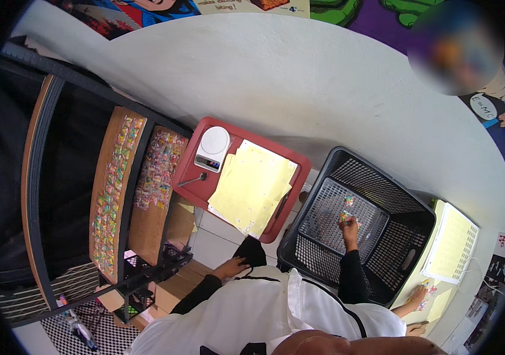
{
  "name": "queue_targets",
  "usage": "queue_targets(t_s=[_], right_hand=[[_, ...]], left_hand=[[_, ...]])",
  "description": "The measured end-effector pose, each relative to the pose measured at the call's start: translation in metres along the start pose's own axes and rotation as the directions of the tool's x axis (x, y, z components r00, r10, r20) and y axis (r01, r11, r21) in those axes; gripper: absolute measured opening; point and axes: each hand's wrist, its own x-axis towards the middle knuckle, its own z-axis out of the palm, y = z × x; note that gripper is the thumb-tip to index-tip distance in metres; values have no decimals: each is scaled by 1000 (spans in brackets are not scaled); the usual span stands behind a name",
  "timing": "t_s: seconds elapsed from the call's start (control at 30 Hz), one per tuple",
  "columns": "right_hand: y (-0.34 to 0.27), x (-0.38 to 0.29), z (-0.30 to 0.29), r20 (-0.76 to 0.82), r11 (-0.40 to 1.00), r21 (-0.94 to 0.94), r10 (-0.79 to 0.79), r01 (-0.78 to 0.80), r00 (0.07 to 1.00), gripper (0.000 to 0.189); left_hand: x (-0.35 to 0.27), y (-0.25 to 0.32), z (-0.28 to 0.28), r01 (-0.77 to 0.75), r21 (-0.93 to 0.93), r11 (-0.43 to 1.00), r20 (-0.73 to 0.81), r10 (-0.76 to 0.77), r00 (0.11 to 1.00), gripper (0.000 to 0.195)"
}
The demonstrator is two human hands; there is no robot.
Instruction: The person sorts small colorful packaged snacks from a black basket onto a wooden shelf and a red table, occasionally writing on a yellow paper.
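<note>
My right hand [348, 227] reaches down into a large black plastic crate [308, 257] with mesh walls. Between its fingers is a small clear packet with colourful contents [344, 216]. Another such packet [349, 201] lies on the crate's grey slatted floor, and more colour shows beside my fingers. My left hand [232, 268] rests on my black-clad leg [252, 252], fingers somewhat spread, holding nothing that I can see. Left of the crate stands a red plastic tabletop [190, 188] bearing a pile of yellow sheets [252, 186].
On the red top are a white digital scale [212, 148], a spoon [192, 179] and a dark pen [281, 207]. Wooden shelves [144, 239] at left hold rows of packets [113, 199]. Another person's hand [417, 296] touches packets at right, near printed yellow sheets [452, 242]. Cardboard boxes [181, 284] sit below.
</note>
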Motion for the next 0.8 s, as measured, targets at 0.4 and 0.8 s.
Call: queue_targets(t_s=[0.4, 0.8], right_hand=[[-304, -111, 98, 418, 819, -197, -427, 539, 802, 27], [-354, -133, 187, 546, 603, -18, -662, 797, 513, 40]], left_hand=[[-16, 196, -149, -313, -817, 484, -234, 218, 948, 53], [-52, 203, -169, -526, -820, 226, -504, 151, 850, 27]])
